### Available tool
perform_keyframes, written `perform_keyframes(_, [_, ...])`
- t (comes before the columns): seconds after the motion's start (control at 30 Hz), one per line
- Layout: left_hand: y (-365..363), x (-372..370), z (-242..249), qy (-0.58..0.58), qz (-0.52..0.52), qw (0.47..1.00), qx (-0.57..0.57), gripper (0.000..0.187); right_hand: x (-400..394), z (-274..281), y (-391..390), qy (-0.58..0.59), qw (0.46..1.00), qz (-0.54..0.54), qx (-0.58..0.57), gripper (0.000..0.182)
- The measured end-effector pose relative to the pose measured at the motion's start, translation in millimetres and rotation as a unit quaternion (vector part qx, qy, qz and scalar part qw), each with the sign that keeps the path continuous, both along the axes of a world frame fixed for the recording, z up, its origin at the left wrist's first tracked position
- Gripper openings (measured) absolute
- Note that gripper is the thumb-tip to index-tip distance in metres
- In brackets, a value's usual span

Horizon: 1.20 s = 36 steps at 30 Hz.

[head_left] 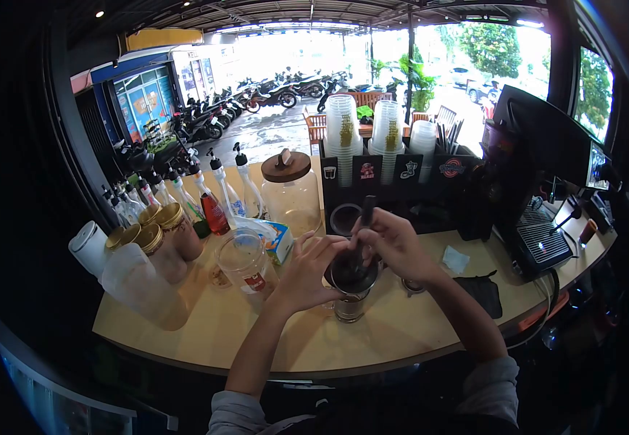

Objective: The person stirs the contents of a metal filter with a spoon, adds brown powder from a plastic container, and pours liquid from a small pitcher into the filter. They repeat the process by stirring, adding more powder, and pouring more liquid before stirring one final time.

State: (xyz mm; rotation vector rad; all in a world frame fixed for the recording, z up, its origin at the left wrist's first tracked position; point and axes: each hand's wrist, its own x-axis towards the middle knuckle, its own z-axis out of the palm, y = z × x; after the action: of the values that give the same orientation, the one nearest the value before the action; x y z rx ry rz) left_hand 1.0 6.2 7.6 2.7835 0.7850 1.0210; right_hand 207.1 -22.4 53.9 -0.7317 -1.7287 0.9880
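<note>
My right hand (393, 243) is closed round a black stick-like handle (368, 212), which stands upright over a dark round vessel (353, 274). The handle's lower end is hidden inside that vessel. Directly below sits a clear glass (349, 310) on the counter. With thumb and fingers, my left hand (306, 272) grips the vessel's left side at the rim. Left of that hand stands a large clear plastic cup (246, 262) with a red label. A small round metal item (412, 286) lies just right of the glass.
On the wooden counter (220, 344), pump bottles (213, 210), lidded jars (177, 228) and a tissue box (280, 243) stand left. Behind the glass are a big wooden-lidded jar (290, 196) and a black cup holder (394, 174). An espresso machine (539, 239) and black cloth (478, 293) sit right.
</note>
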Motion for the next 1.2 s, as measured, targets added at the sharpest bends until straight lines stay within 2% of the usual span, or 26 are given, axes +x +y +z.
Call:
perform_keyframes(0.17, [1, -1, -6, -0.066, -0.006, 0.998, 0.005, 0.083, 9, -6, -10, 0.043, 0.999, -0.033, 0.0, 0.011])
perform_keyframes(0.33, [3, 1, -6, -0.074, -0.015, 0.997, 0.0, 0.084, 7, -9, -13, 0.08, 0.996, -0.047, 0.0, 0.012])
perform_keyframes(0.47, [4, 0, -4, -0.086, -0.025, 0.996, 0.0, 0.082, 6, -10, -15, 0.057, 0.996, -0.065, 0.028, 0.014])
perform_keyframes(0.57, [1, 0, -2, -0.105, -0.015, 0.994, -0.007, 0.082, 1, -10, -16, 0.107, 0.99, -0.071, 0.06, 0.014])
perform_keyframes(0.63, [1, 1, -7, -0.116, -0.007, 0.993, -0.013, 0.081, 1, -18, -13, 0.092, 0.993, -0.041, 0.06, 0.014])
perform_keyframes(0.77, [-1, 1, -11, -0.15, 0.004, 0.988, -0.042, 0.081, -1, -15, -14, 0.115, 0.986, -0.089, 0.082, 0.013])
perform_keyframes(0.83, [-1, 1, -10, -0.144, 0.007, 0.989, -0.03, 0.081, -3, -19, -14, 0.102, 0.991, -0.058, 0.071, 0.012])
perform_keyframes(0.87, [-1, 1, -10, -0.138, 0.009, 0.99, -0.019, 0.08, -4, -17, -18, 0.071, 0.994, -0.063, 0.063, 0.012])
perform_keyframes(0.97, [-2, 0, -7, -0.128, 0.005, 0.992, -0.011, 0.081, 1, -12, -15, 0.103, 0.989, -0.093, 0.061, 0.013])
perform_keyframes(1.07, [-4, -1, -4, -0.103, 0.01, 0.995, 0.011, 0.08, 3, -14, -14, 0.063, 0.996, -0.058, 0.033, 0.014])
perform_keyframes(1.2, [-6, -1, -2, -0.091, 0.013, 0.996, 0.018, 0.08, 8, -6, -14, 0.052, 0.995, -0.079, 0.043, 0.015])
